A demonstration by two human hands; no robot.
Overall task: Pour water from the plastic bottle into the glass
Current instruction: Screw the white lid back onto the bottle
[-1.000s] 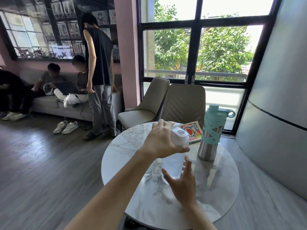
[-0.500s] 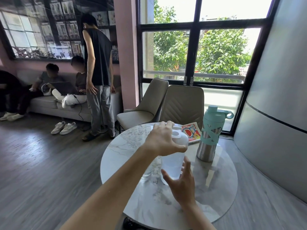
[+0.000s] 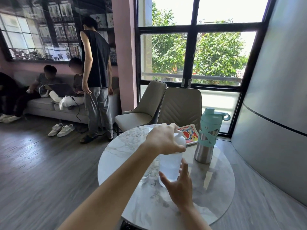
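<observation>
Plastic bottle (image 3: pixel 171 165) stands upright on the round marble table (image 3: pixel 216 193), near the middle of the top, translucent and partly filled with clear water. Left hand (image 3: pixel 163 141) comes in from the lower left and closes over the bottle's top, fingers curled down around the white cap (image 3: pixel 180 136), thumb pressed against the shoulder of the bottle. Right hand (image 3: pixel 178 185) sits low at the bottle's base on the near side, fingers spread wide and loosely cupped; thumb and forefinger lie against the bottle wall, but whether the grip is firm I cannot tell. Glass (image 3: pixel 147 175) shows only as a clear, faint shape just left of the bottle, mostly hidden behind the left forearm; its contents cannot be read.

Steel flask (image 3: pixel 207 138) with a teal lid and teal lattice sleeve stands upright to the right of the bottle, apart from it. Colourful picture book (image 3: pixel 189 134) lies flat at the far edge of the table, between the left hand and the flask. Two beige chairs (image 3: pixel 181 107) stand behind the table by the window. Further left, a person in a dark sleeveless top (image 3: pixel 96 63) stands beside a grey sofa (image 3: pixel 43 105) where others sit.
</observation>
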